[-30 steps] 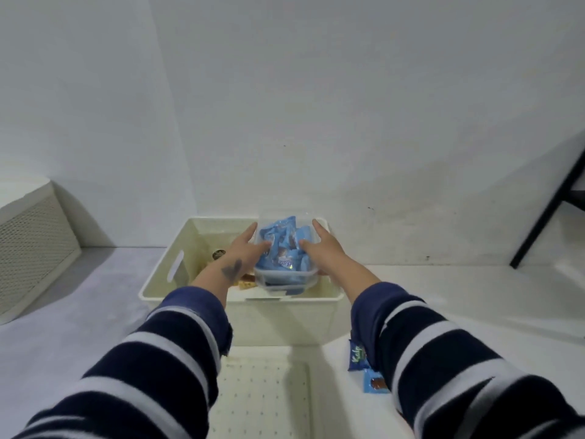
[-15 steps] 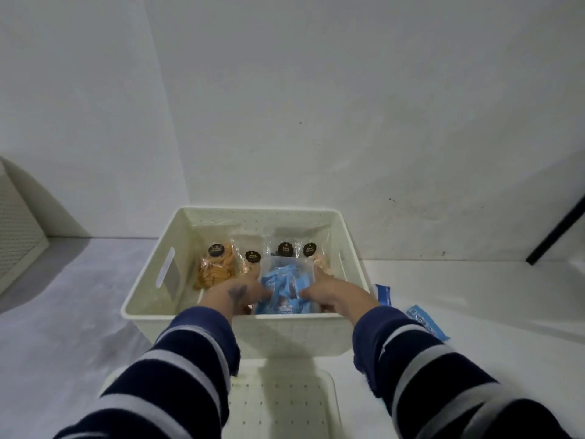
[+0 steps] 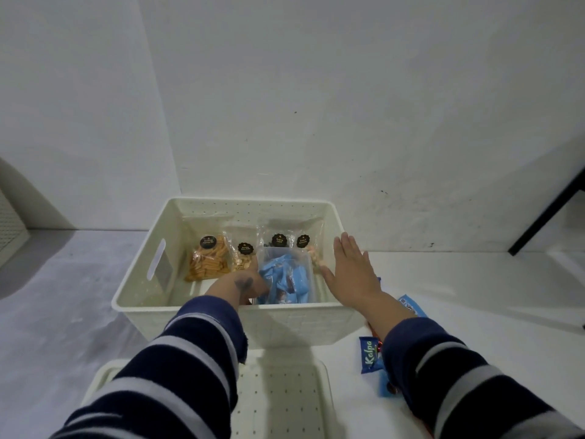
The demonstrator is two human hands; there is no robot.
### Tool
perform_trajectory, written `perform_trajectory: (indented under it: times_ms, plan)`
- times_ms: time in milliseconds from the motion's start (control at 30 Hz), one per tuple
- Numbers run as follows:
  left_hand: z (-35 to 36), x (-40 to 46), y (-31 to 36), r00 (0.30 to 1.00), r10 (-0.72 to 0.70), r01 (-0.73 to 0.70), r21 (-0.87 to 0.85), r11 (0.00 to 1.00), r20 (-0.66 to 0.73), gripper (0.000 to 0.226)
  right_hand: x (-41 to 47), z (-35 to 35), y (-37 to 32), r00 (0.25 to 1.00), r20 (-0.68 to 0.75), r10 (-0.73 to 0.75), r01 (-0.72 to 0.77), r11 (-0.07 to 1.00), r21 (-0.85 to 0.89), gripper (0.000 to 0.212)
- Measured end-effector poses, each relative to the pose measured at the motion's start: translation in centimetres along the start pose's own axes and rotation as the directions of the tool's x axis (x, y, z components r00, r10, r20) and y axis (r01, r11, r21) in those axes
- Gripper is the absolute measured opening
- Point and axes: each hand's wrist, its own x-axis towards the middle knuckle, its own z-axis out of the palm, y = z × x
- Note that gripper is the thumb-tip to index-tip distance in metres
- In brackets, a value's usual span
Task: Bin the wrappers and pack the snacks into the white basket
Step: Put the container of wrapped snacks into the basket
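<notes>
Five spread fingers (image 3: 346, 248) above basket (image 3: 142, 277).

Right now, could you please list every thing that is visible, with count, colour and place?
white basket: 1, cream white, centre of the surface.
clear snack bags: 4, black round labels, along the basket's far wall.
clear tub: 1, filled with blue packets, inside the basket, near right.
perforated lid: 1, cream white, in front of the basket.
blue packets: at least 3, outside, right of the basket; partly hidden.
left hand: inside the basket, at the tub's left side; grip cannot be told.
right hand: open, fingers spread, above the basket's right rim.
</notes>
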Motion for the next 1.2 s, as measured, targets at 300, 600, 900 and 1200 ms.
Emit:
perform_trajectory:
  times_ms: [300,600,900,1200]
  plan:
    - [2.8,1.6,2.1,0.999,-0.013,0.012,0.033,0.999,0.044,0.09,-0.1,0.1,-0.4,0.999,-0.019,0.026,-0.025,0.999,0.037,0.072]
    - [2.9,0.9,2.3,0.999,-0.033,0.03,0.074,0.997,0.038,0.088,-0.3,-0.1,-0.6,1.0,-0.001,0.018,-0.018,0.999,0.04,0.074]
    - [2.2,-3.1,5.5,0.974,0.185,-0.172,0.103,0.98,-0.134,0.051,-0.8,-3.2,0.9,0.994,0.097,-0.051,0.027,0.973,0.228,0.061]
    - [6.4,-9.3,11.4,0.937,0.345,-0.304,0.342,0.889,-0.063,0.04,-6.3,-7.7,6.3,0.955,0.294,-0.033,0.003,0.995,0.101,0.051]
